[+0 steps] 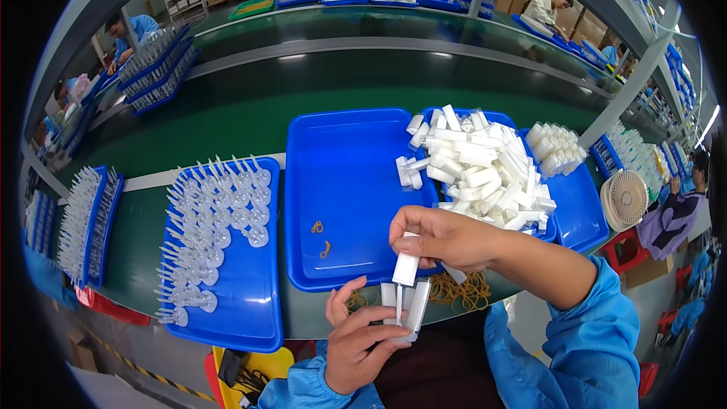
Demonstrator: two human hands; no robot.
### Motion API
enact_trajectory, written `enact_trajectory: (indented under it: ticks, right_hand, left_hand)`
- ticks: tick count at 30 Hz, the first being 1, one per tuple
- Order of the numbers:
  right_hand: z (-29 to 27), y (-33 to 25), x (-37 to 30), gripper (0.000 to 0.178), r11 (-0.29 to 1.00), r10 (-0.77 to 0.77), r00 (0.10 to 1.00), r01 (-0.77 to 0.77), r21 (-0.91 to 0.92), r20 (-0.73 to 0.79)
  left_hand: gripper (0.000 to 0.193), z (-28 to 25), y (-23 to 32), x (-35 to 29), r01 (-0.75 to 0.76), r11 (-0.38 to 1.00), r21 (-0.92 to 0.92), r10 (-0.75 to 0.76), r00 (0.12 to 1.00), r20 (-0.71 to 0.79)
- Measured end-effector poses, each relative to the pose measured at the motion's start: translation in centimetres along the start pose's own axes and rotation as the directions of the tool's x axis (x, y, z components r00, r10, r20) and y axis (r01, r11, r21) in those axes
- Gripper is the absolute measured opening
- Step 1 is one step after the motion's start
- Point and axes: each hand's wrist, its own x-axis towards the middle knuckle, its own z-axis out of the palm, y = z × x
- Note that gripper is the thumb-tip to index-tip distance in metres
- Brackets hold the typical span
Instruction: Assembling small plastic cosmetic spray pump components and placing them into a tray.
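Observation:
My left hand (356,344) is closed around a small bundle of white box-shaped plastic pieces (416,307), with clear plastic at its base. Just above it, my right hand (454,238) pinches a white rectangular piece (407,269) between thumb and fingers. A thin white stem (399,303) runs down from below that piece into the bundle; whether they are joined I cannot tell. Beyond my right hand, a heap of similar white pieces (485,170) fills a blue tray. Tan rubber bands (462,291) lie in a pile on the table edge beside my hands.
A blue tray (348,174) ahead holds a few rubber bands (326,248). To the left, another tray (254,295) carries rows of clear stemmed parts (219,212). Clear-wrapped bundles (556,148) and a round fan (625,198) are on the right. Co-workers sit across the green conveyor (341,83).

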Motion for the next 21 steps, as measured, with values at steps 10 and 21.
enact_trajectory:
  ticks: [10, 21]
  right_hand:
    - [0.6, -1.2, -1.5, 0.024, 0.768, -0.068, 0.993, -0.007, -0.641, -0.092]
    - [0.7, -1.0, -2.8, 0.024, 0.783, -0.033, 0.995, 0.081, -0.617, 0.089]
  left_hand:
    - [0.015, 0.6, -0.1, 0.4, -0.004, 1.000, 0.015, 0.004, 1.000, 0.014]
    - [0.029, 1.2, 0.8, -0.3, -0.171, 0.953, 0.249, 0.183, 0.983, -0.023]
